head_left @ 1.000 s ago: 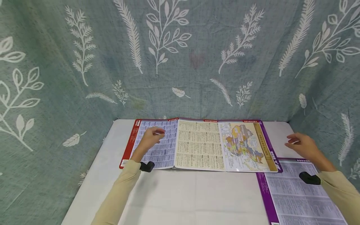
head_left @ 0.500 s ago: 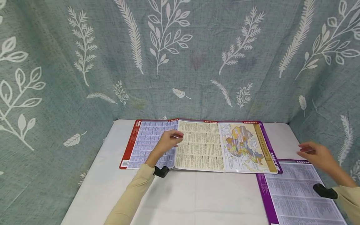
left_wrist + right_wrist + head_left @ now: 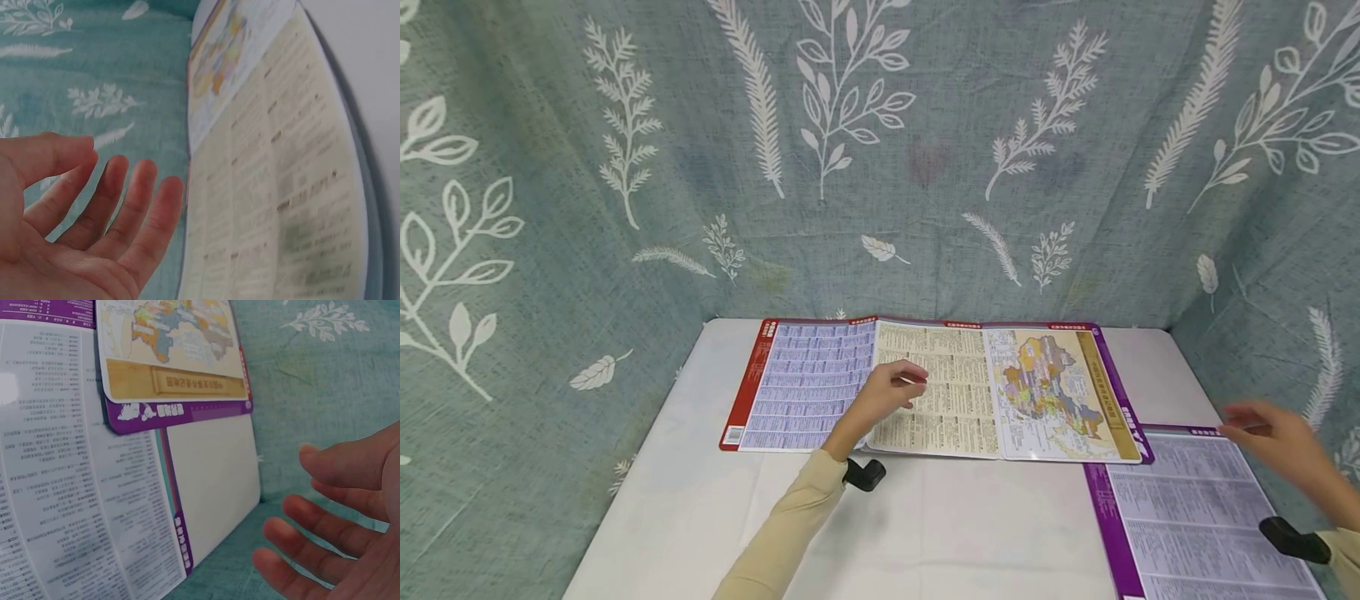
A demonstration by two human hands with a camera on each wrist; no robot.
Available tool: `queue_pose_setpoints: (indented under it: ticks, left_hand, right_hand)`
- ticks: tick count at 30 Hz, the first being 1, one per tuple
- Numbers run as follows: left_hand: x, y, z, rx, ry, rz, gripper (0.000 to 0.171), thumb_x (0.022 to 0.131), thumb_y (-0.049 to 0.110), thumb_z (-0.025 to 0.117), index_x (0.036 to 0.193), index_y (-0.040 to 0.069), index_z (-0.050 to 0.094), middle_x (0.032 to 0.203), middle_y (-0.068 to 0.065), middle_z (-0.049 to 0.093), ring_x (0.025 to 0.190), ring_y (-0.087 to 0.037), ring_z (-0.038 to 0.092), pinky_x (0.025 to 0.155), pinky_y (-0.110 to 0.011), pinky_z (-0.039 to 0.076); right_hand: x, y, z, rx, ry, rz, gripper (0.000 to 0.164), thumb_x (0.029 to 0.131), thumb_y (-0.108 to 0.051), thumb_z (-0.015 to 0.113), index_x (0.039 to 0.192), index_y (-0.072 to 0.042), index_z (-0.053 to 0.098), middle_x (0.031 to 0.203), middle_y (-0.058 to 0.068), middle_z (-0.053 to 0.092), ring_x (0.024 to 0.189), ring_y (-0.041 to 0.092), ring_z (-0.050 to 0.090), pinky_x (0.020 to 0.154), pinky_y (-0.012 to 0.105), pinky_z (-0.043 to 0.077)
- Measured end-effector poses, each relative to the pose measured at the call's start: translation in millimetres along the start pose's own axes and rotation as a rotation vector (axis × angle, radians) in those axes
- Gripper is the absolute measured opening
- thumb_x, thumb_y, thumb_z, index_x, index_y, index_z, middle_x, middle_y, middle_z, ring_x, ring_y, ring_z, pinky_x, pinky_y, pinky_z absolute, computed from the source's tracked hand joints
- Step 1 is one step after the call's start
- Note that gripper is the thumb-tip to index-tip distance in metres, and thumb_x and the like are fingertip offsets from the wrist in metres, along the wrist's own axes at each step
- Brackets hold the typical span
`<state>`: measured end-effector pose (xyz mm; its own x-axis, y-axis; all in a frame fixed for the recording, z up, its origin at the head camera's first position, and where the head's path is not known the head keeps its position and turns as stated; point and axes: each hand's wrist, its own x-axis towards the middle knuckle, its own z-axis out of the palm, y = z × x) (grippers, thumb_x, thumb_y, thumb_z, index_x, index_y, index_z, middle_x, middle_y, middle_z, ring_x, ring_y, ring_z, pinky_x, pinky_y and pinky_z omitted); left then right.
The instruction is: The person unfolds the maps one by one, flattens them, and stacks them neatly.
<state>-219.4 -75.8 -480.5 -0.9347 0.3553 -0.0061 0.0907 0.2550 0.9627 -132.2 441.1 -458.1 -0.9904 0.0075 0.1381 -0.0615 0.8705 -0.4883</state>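
A three-panel laminated fold-out chart (image 3: 958, 408) lies spread along the back of the table, with a red left edge, blue and cream text panels and a colourful map panel (image 3: 1048, 392) at its right end. My left hand (image 3: 883, 393) hovers over the crease between the blue and cream panels, fingers loosely bent and holding nothing. Over at the right, my right hand (image 3: 1273, 437) hangs above the far edge of a purple-bordered text chart (image 3: 1187, 517). Its fingers are relaxed and spread in the right wrist view, with nothing in them.
The fold-out chart's right end overlaps the purple-bordered chart's top left corner. A white table (image 3: 992, 533) carries both. Green leaf-patterned cloth (image 3: 925, 167) hangs right behind the table and along both sides.
My left hand has moved right from the blue panel toward the cream one. My right hand has drifted right and nearer to me. Both charts stay in place.
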Motion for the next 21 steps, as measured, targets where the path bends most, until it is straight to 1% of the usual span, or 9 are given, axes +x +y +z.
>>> queue_pose_setpoints:
  ticks: [2,4,6,8,10,13,16,17,21]
  left_hand:
    - [-1.5,2.5,8.6,-0.016,-0.025,0.003,0.021,0.091,0.006,0.062,0.111,0.002,0.064,0.109,-0.020,0.062,0.088,-0.019,0.063,0.076,-0.046,0.054]
    - [-6.1,9.6,16.9,-0.024,-0.044,0.004,0.021,0.091,0.005,0.061,0.111,0.001,0.064,0.108,-0.021,0.062,0.087,-0.018,0.063,0.076,-0.045,0.054]
    - [-10.8,17.4,24.5,-0.032,-0.061,0.000,0.021,0.090,0.003,0.061,0.111,-0.001,0.063,0.108,-0.022,0.062,0.086,-0.019,0.063,0.074,-0.044,0.055]
    - [-14.7,25.3,31.8,-0.041,-0.070,0.000,0.020,0.090,0.001,0.060,0.110,-0.002,0.063,0.107,-0.024,0.062,0.086,-0.022,0.064,0.073,-0.043,0.055]
    - [-16.3,28.6,38.9,-0.049,-0.075,0.004,0.019,0.089,0.000,0.061,0.108,-0.003,0.064,0.105,-0.023,0.062,0.086,-0.024,0.064,0.072,-0.043,0.055]
    - [-11.6,20.1,50.3,-0.081,-0.080,0.009,0.019,0.089,0.000,0.061,0.108,-0.003,0.064,0.104,-0.022,0.062,0.088,-0.028,0.064,0.072,-0.046,0.055]
    - [-5.1,7.3,62.2,-0.099,-0.083,0.002,0.018,0.089,0.004,0.063,0.107,0.001,0.065,0.100,-0.016,0.064,0.091,-0.034,0.063,0.070,-0.042,0.056]
    - [-3.0,3.5,66.3,-0.101,-0.082,-0.001,0.018,0.089,0.005,0.064,0.106,0.002,0.065,0.099,-0.013,0.064,0.091,-0.035,0.063,0.069,-0.040,0.056]
    - [1.3,-4.4,84.3,-0.116,-0.080,-0.020,0.016,0.089,0.008,0.064,0.104,0.003,0.066,0.092,-0.004,0.065,0.090,-0.036,0.064,0.065,-0.036,0.057]
  right_hand:
    - [-4,4,0,-0.002,0.006,0.013,0.043,0.088,-0.018,0.067,0.108,0.018,0.053,0.097,0.036,0.057,0.079,0.047,0.057,0.059,0.046,0.051]
    - [-6,7,0,-0.003,0.007,0.036,0.045,0.089,-0.019,0.067,0.108,0.018,0.052,0.097,0.037,0.056,0.080,0.047,0.056,0.060,0.047,0.051]
    - [-8,9,0,-0.004,0.005,0.058,0.045,0.089,-0.020,0.067,0.109,0.018,0.051,0.097,0.037,0.056,0.081,0.048,0.056,0.061,0.048,0.050]
    - [-10,12,1,0.000,0.001,0.081,0.047,0.090,-0.021,0.066,0.110,0.019,0.051,0.098,0.038,0.056,0.082,0.049,0.056,0.063,0.056,0.048]
    - [-12,16,2,0.000,-0.002,0.102,0.049,0.090,-0.024,0.066,0.110,0.018,0.051,0.098,0.037,0.056,0.083,0.050,0.056,0.062,0.055,0.047]
    - [-15,23,4,-0.004,0.011,0.108,0.049,0.090,-0.024,0.066,0.110,0.017,0.052,0.098,0.037,0.057,0.080,0.048,0.058,0.060,0.053,0.048]
    - [-17,34,7,0.001,0.015,0.124,0.048,0.090,-0.023,0.066,0.110,0.018,0.051,0.098,0.038,0.056,0.080,0.049,0.057,0.060,0.053,0.047]
    - [-18,38,9,-0.014,0.027,0.141,0.048,0.089,-0.024,0.067,0.109,0.016,0.051,0.095,0.034,0.058,0.078,0.044,0.059,0.060,0.052,0.048]
    - [-24,51,13,0.017,-0.003,0.252,0.055,0.091,-0.028,0.064,0.115,0.018,0.045,0.102,0.037,0.052,0.087,0.049,0.054,0.065,0.056,0.045]
